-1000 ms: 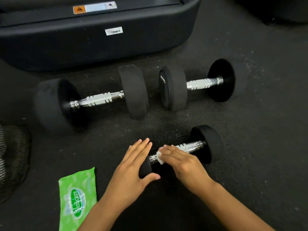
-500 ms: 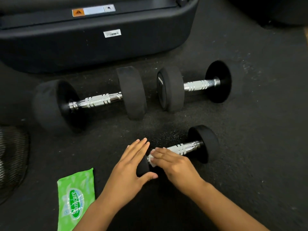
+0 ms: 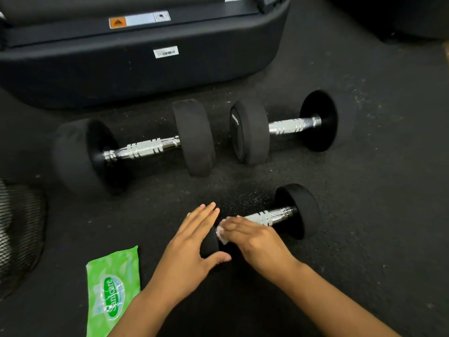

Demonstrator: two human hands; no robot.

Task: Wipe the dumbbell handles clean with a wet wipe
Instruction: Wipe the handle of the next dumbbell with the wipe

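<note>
A small dumbbell (image 3: 300, 210) with black heads and a chrome handle (image 3: 269, 217) lies on the floor in front of me. My left hand (image 3: 192, 244) rests flat on its left head, fingers straight, thumb under the head's near side. My right hand (image 3: 255, 239) lies over the left end of the handle and holds a white wet wipe (image 3: 221, 233) against it. Only a corner of the wipe shows between the hands. Two larger dumbbells lie behind, one at the left (image 3: 143, 149) and one at the right (image 3: 289, 125).
A green pack of wet wipes (image 3: 113, 290) lies on the dark rubber floor (image 3: 376, 227) to the left of my left arm. A black machine base (image 3: 121, 64) runs along the back. A black mesh object (image 3: 17, 234) sits at the left edge.
My right hand has slid the wipe left along the handle toward the left head, so more chrome is bare. My left hand has stayed on the head.
</note>
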